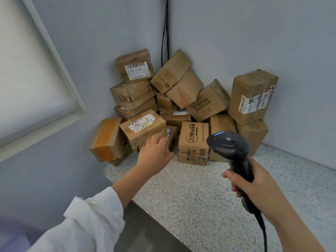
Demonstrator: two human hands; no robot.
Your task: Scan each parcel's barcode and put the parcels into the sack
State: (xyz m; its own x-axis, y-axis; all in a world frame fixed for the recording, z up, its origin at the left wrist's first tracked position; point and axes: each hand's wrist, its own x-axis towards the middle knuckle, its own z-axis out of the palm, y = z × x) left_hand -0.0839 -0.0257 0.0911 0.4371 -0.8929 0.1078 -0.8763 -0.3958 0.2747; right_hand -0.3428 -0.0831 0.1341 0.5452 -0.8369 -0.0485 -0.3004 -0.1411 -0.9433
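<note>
Several brown cardboard parcels are piled in the room's corner on a speckled floor. My left hand [156, 149] reaches out with relaxed fingers to the front of a taped parcel with a white handwritten label [143, 128]; whether it touches the box I cannot tell. My right hand [254, 182] grips the handle of a black barcode scanner [229, 146], whose head points toward the pile, near a printed box [193, 140]. No sack is in view.
A tall parcel with labels [251, 96] stands at the right, and an orange-taped box [106, 140] lies at the left. Black cables [165, 33] run down the corner. A window with a blind [31, 79] fills the left wall. A grey metal surface [145, 231] lies below my left arm.
</note>
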